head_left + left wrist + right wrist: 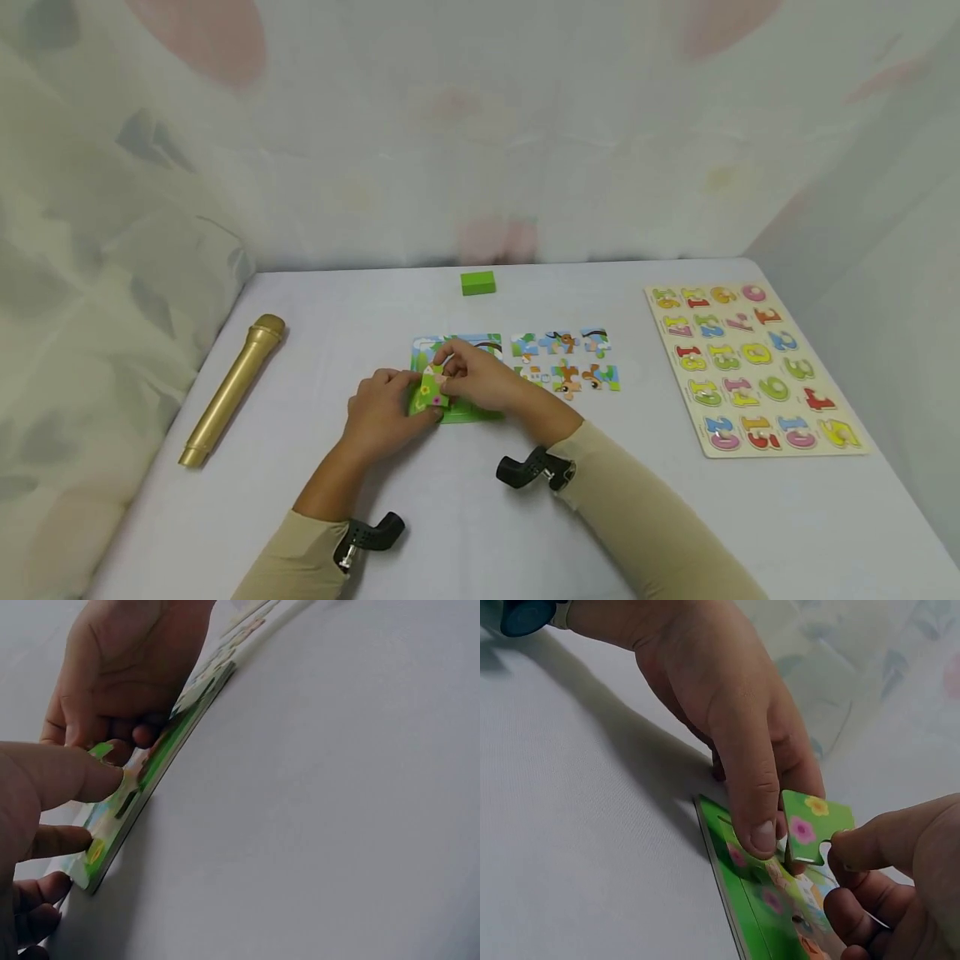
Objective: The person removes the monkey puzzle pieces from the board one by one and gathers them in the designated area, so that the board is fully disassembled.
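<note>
My right hand point(480, 379) pinches a green jigsaw piece point(814, 829) with pink and yellow flowers between thumb and fingers, tilted above the puzzle board point(480, 415). From the left side, my left hand point(382, 417) reaches over the board. Its thumb lies close to the piece, and in the left wrist view its index fingertip touches the board's corner area. Whether the left thumb also touches the piece cannot be made out. Pictured pieces in the board are partly covered by both hands. Right of the board lie several loose jigsaw pieces point(566, 378) in two rows.
A cream number board point(750, 375) with colourful numerals lies at the right of the white table point(450, 533). At the left rests a gold microphone point(232, 392). A green block point(478, 283) stands near the back edge, before the cloth backdrop point(375, 150).
</note>
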{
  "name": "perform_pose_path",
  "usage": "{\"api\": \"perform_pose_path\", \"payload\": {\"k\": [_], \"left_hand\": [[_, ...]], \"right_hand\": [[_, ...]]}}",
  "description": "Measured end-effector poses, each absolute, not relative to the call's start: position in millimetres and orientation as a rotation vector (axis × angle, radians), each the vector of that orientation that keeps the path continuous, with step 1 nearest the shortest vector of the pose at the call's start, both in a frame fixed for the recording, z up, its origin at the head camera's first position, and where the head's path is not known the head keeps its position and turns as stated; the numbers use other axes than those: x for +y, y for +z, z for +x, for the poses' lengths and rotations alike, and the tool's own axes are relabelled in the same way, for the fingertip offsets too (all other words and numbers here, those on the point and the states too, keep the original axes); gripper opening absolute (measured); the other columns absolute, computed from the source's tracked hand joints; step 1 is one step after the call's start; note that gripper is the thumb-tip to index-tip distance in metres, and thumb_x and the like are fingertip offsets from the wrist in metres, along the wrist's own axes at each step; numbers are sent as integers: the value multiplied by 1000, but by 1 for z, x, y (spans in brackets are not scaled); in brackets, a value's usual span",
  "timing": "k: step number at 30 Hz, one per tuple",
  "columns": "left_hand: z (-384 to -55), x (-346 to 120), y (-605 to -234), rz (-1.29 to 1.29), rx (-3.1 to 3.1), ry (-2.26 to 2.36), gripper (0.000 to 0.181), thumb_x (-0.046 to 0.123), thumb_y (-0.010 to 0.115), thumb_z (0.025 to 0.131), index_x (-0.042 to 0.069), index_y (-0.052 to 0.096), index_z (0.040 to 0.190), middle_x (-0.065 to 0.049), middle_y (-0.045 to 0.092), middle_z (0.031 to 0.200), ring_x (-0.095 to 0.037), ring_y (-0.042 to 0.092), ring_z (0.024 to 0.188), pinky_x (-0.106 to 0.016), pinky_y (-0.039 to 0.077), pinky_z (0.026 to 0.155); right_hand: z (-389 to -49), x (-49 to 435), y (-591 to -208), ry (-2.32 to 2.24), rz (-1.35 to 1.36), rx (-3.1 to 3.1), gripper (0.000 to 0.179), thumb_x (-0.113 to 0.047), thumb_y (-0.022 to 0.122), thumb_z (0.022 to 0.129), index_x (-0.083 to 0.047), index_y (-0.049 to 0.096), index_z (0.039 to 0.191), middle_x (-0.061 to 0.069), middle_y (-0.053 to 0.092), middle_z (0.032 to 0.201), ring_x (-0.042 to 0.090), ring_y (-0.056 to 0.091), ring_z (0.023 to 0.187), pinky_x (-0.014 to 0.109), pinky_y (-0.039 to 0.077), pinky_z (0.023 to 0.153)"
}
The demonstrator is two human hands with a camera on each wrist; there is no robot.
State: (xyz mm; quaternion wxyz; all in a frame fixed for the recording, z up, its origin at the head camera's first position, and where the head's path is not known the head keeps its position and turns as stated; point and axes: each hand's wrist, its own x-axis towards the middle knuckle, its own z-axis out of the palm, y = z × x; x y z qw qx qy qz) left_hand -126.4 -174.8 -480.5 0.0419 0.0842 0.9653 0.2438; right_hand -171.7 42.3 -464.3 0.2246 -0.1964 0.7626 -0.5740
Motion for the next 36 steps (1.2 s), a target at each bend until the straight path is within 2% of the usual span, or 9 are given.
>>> {"api": "perform_pose_path", "payload": {"k": [5,9,16,21,25,28,36], "left_hand": [[-126,-168,-479,195,2976,726,68,54,81,87,12,67,139,-18,59,138,-44,53,126,-65,41,94],[-125,-167,-478,165,2978,706,65,52,84,86,14,68,136,-18,59,138,-44,53,126,-65,41,93],[-125,-167,-477,150,2971,720,61,49,86,85,17,69,134,-18,58,138,-45,53,126,-64,41,93],[-125,-166,-478,151,2960,745,63,49,86,84,19,69,136,-17,58,138,-43,52,127,-63,40,95],[-125,-165,-479,146,2950,754,63,48,87,84,19,68,137,-17,57,139,-43,52,127,-63,39,97],[-125,-165,-479,138,2951,762,62,47,87,84,19,69,137,-17,57,139,-43,51,128,-64,38,98],[-124,-165,-476,125,2940,756,62,45,88,85,18,68,138,-18,56,141,-43,50,130,-64,38,100]], "right_hand": [[-171,46,-461,-1596,-521,2100,32,-7,64,106,-5,54,136,6,67,98,18,60,68,28,41,51],[-170,48,-458,-1588,-482,2109,33,-10,66,105,-7,56,136,5,67,97,19,51,59,30,41,46],[-170,53,-459,-1634,-472,2076,36,-6,66,102,-6,56,136,7,65,97,23,55,64,33,47,49],[-166,67,-456,-1626,-488,2107,29,-7,67,103,-10,59,131,8,65,97,29,62,67,34,51,57],[-162,86,-457,-1541,-516,2203,26,-10,70,102,-11,62,126,5,66,97,22,63,75,30,50,68],[-159,100,-457,-1437,-534,2290,25,-13,73,101,-14,64,124,1,65,98,14,57,77,30,48,72],[-149,129,-453,-1284,-573,2401,24,-14,73,101,-15,64,123,-1,65,97,13,55,74,30,48,70]]}}
